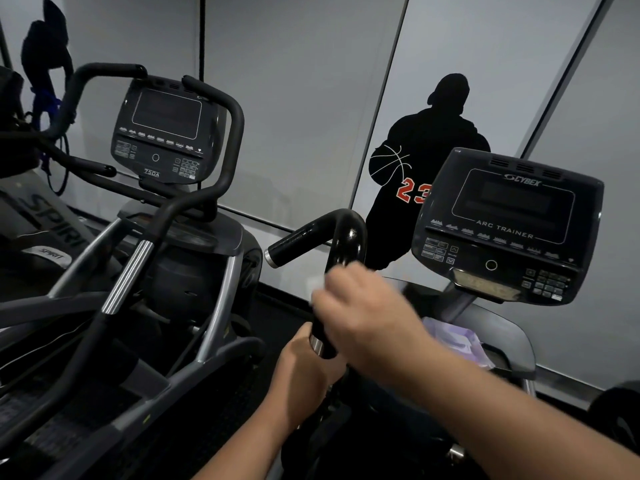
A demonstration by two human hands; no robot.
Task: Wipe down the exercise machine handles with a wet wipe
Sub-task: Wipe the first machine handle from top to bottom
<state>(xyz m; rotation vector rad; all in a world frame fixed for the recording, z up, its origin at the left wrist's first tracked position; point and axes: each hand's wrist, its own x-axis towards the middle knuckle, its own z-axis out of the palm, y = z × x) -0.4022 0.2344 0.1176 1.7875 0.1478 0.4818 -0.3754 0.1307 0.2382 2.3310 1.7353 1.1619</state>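
A glossy black curved handle (341, 237) rises in the middle of the head view and bends left to a chrome-capped end. My right hand (367, 313) wraps around its upright part, pressing a white wet wipe (316, 284) against the bar; only a corner of the wipe shows past my fingers. My left hand (304, 368) grips the same handle lower down, just below a chrome ring. The right hand is motion-blurred.
The Cybex Arc Trainer console (509, 223) stands to the right, with a purple wipes packet (457, 341) on the tray below it. A second machine with console (162, 129) and dark handlebars (221, 140) fills the left. A grey wall with a black player silhouette is behind.
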